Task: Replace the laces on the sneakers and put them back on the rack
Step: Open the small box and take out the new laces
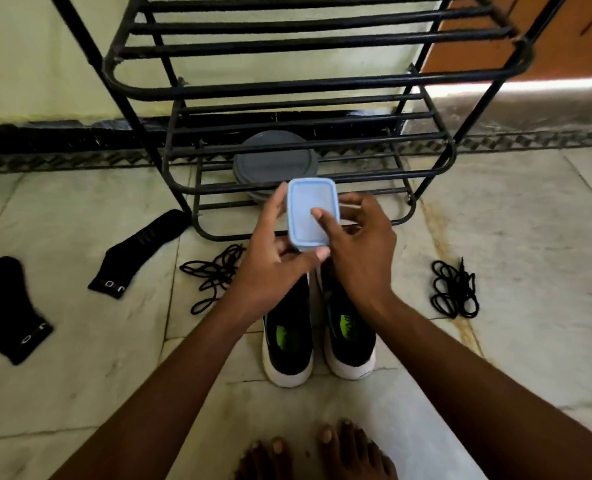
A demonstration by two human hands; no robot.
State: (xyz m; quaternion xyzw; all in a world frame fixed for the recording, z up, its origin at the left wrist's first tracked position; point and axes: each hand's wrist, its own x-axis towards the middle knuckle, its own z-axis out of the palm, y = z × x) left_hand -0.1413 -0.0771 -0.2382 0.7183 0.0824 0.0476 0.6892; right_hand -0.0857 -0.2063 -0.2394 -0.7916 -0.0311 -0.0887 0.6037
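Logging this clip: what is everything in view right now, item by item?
Shoe rack: one, black metal, against the wall.
Round containers: seemingly two stacked, grey, under the rack.
Sneakers: two, black with white soles, on the floor before the rack.
Lace bundles: two, black, one on either side of the sneakers.
Socks: two, black, floor at left.
Small box: one, blue lid, held above the sneakers.
Feet: two, bare, bottom edge.
Left hand, right hand: both grip the small box.

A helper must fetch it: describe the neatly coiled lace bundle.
Find the black metal shoe rack; black sneakers stand on the floor before it. The lace bundle lies right of them, tightly coiled, unlike the sprawling lace on their left.
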